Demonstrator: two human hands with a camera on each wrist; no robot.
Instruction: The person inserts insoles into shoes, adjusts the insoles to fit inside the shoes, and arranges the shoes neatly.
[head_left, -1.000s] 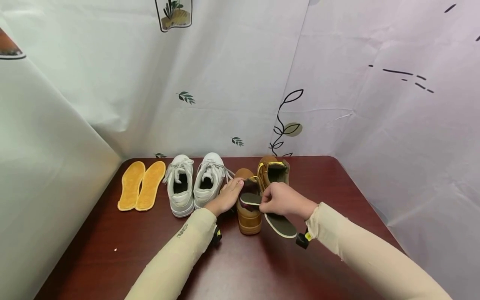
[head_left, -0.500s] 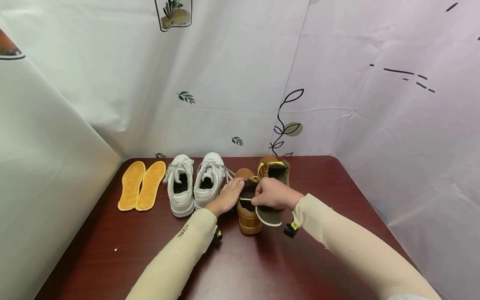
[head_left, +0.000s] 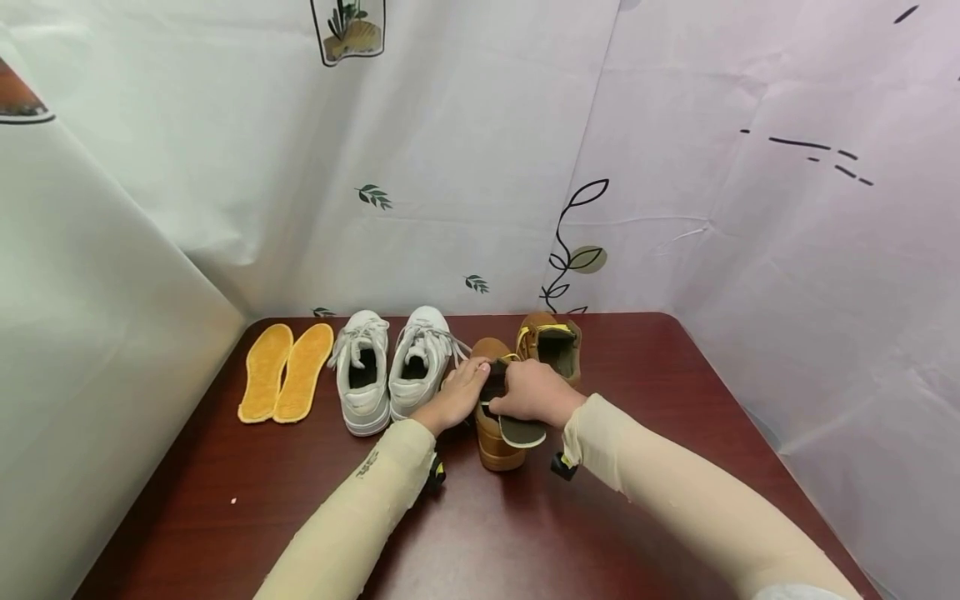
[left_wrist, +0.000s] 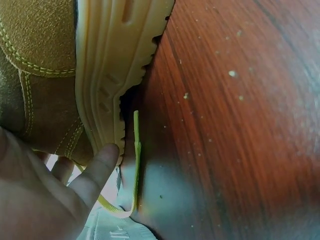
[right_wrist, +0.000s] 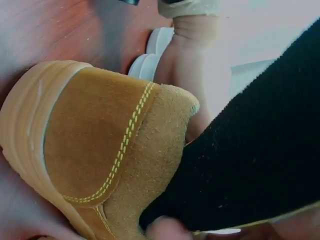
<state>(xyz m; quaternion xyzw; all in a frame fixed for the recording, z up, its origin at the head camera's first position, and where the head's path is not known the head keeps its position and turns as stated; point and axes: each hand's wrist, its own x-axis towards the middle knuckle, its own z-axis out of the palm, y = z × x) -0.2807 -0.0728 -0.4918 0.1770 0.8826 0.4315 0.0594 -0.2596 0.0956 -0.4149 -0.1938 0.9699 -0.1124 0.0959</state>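
My left hand (head_left: 454, 398) grips the left side of a tan boot (head_left: 501, 452) with yellow laces, heel towards me. In the left wrist view its fingers (left_wrist: 100, 165) press on the boot's upper and pale sole. My right hand (head_left: 536, 392) pinches a dark insole (head_left: 522, 432) with a white edge at the boot's opening. The insole's far part is hidden in the boot and behind the hand; its rounded end sticks out over the heel. In the right wrist view the insole's black underside (right_wrist: 250, 150) slants into the collar.
A second tan boot (head_left: 558, 350) stands behind my right hand. To the left stand two white sneakers (head_left: 363, 400), their laces reaching the near boot. Two yellow insoles (head_left: 264, 375) lie at the far left of the dark red table (head_left: 465, 525). A white curtain hangs behind.
My right hand has moved left and slightly forward, pushing the insole further into the boot, so less sticks out. The left hand has stayed on the boot.
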